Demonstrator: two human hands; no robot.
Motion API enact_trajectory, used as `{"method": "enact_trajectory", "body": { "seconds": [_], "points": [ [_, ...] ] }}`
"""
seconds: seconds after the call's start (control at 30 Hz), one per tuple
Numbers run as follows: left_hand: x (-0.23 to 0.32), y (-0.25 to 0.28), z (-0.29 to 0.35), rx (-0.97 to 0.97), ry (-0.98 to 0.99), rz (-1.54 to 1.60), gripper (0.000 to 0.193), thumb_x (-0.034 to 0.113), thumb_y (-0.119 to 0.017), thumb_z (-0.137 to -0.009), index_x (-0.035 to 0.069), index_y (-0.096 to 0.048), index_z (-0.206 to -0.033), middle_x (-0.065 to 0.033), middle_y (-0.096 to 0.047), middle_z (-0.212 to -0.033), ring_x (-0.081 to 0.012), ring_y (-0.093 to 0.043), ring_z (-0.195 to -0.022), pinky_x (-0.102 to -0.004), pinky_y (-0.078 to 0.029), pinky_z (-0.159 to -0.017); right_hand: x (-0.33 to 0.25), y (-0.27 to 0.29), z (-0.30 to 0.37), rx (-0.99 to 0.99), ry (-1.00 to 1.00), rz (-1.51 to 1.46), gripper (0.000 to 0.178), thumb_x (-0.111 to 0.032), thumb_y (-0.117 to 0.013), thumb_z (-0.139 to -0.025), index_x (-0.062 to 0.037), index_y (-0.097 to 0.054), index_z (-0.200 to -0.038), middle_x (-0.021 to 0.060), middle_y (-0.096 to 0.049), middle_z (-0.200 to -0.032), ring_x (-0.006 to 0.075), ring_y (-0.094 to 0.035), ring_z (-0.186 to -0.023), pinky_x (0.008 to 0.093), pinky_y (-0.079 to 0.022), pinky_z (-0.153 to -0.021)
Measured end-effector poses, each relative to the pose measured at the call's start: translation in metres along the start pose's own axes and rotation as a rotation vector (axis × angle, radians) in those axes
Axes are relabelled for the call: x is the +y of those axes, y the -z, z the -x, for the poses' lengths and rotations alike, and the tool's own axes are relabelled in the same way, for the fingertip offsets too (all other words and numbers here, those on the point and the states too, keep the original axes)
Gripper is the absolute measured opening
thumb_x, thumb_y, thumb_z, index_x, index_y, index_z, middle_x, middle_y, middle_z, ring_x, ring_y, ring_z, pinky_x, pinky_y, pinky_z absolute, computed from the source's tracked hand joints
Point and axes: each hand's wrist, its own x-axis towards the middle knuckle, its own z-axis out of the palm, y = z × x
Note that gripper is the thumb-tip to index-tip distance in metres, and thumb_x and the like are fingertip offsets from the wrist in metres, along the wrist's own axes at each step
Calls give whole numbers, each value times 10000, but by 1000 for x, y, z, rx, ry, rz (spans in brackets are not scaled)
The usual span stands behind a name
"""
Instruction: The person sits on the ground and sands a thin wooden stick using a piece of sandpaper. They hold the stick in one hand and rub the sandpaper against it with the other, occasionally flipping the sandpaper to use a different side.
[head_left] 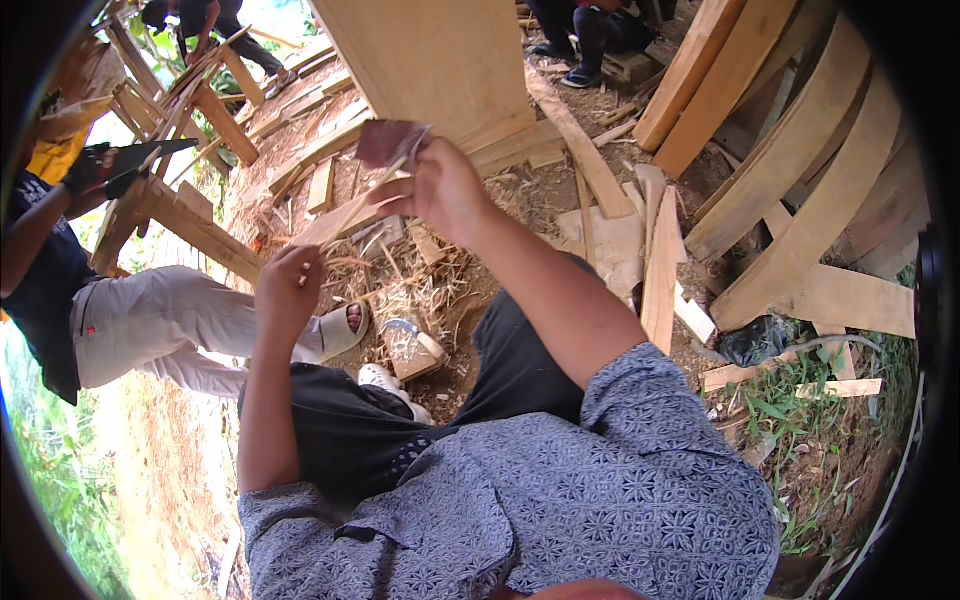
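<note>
My left hand (288, 285) is closed around the lower end of a thin wooden strip (340, 222) in front of my knees. The strip slants up and right toward my right hand (450, 190). Between the thumb and fingers of that hand is a reddish-brown square sheet that looks like sandpaper (388, 143), next to the strip's upper end. Whether the sheet touches the strip is hard to make out. Below my hands, a knife (425, 343) with a pale handle lies on a small wooden block (410, 360) near my shoe (385, 385).
A wide wooden board (430, 65) stands ahead. Curved planks (810, 200) lean at the right. Shavings (415, 290) and offcuts cover the dirt. To the left, a person in grey trousers (165, 315) holds a dark-bladed tool (150, 160). Other people's legs (590, 45) show at the back.
</note>
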Motion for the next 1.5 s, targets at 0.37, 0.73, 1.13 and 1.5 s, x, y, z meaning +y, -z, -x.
{"method": "enact_trajectory", "body": {
  "seconds": [0.37, 0.73, 1.13, 1.5],
  "points": [
    [-21, 18, 8, 30, -22, -253, 115, 168, -667, -891, 93, -736, -945, -80, -701, -968, -315, -672, -874, -405, -533, -752, 20, -8, 15, 3, -215, 289, 638, -561, -539, -970, -35, -461, -1323, 182, -654, -1163, 295, -714, -964, 383, -598, -794],
    [-88, -49, 62, -479, 561, 698, 745, 582, -511, -962, 25, -386, -1441, -187, -623, -1145, -260, -628, -964, -407, -515, -829, 97, -58, 29, 157, -214, 593, 472, -407, -435, -1036, 4, -547, -1241, 138, -641, -1163, 215, -687, -933, 319, -570, -839],
    [-134, -99, 92, -84, 643, 1523, 423, 339, -521, -1028, 3, -610, -1268, -108, -661, -1173, -199, -647, -1025, -351, -516, -885, 178, -69, 50, 137, -509, 728, 422, -369, -452, -1054, 3, -548, -1230, 119, -672, -1019, 204, -719, -857, 336, -613, -706],
    [-304, -277, 156, -471, 479, 161, 676, 371, -683, -821, 11, -515, -1368, -241, -695, -1072, -345, -693, -981, -432, -537, -858, 296, 148, 16, -54, -589, 1311, 367, -382, -684, -880, -30, -724, -976, 125, -726, -920, 201, -676, -822, 374, -540, -743]
  ]
}}
